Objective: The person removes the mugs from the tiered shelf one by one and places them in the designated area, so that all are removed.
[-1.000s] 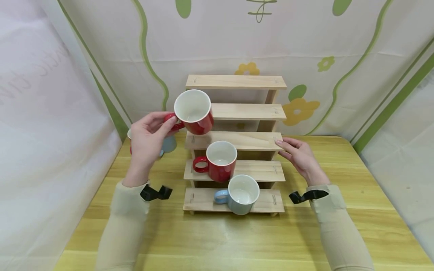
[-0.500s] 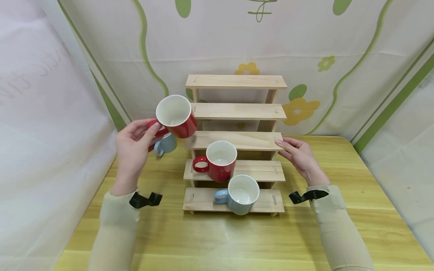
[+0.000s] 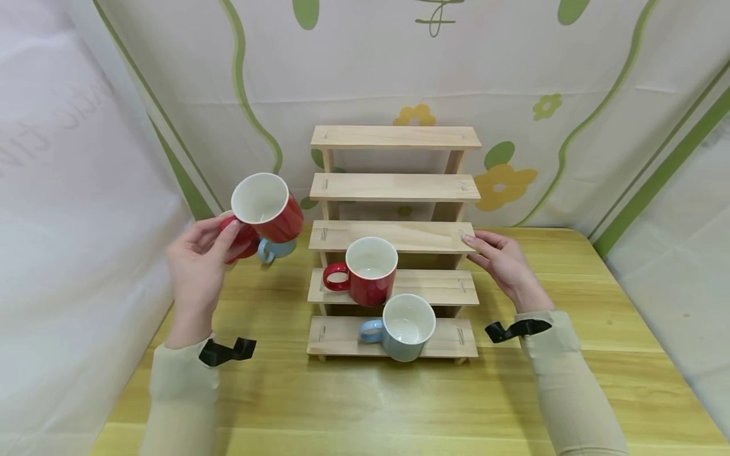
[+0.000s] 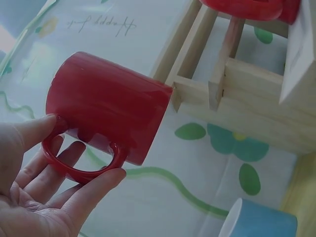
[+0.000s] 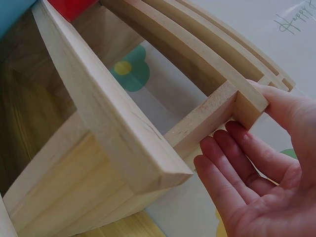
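Note:
My left hand grips a red mug by its handle, thumb on top, in the air left of the stepped wooden rack. In the left wrist view the mug lies tilted, with fingers around the handle. My right hand pinches the right end of the rack's middle shelf; the right wrist view has the thumb over the board and the fingers below. A second red mug stands on the second shelf from the bottom. A light blue mug stands on the lowest shelf. Both handles point left.
Behind the held mug, a blue mug and another red mug, mostly hidden, stand on the wooden table. A printed cloth hangs close behind the rack, and white cloth hangs along the left side.
My left hand has moved left and slightly down with the red mug, from in front of the upper shelves to beside the rack. The right hand has stayed at the shelf end.

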A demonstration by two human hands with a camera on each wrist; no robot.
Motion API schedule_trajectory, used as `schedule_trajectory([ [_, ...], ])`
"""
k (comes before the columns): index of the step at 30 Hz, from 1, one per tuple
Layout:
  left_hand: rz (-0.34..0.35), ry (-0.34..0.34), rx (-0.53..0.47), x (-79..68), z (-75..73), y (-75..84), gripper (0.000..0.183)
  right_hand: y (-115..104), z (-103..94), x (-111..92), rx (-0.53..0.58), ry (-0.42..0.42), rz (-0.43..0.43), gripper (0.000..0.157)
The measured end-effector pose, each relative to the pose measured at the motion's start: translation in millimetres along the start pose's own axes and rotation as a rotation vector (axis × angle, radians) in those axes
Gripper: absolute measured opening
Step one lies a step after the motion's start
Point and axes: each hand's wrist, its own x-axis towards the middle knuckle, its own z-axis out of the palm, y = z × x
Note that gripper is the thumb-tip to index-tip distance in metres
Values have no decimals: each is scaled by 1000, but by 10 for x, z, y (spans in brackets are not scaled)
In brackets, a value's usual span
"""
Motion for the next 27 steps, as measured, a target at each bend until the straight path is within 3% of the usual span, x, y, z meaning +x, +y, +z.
schedule_trajectory([
  [6, -45, 94, 24, -42, -138, -38, 26, 6, -1, -3, 5, 6, 7, 26],
  [13, -62, 131, -14, -87, -318, -89, 27, -2, 5, -7, 0, 14, 12, 29],
  [18, -75, 177, 11, -126, -425, -126, 27, -9, 0, -9, -2, 17, 10, 27],
  [27, -219, 284, 60, -193, -603, -339, 28, -8, 10, -3, -1, 21, 14, 29],
])
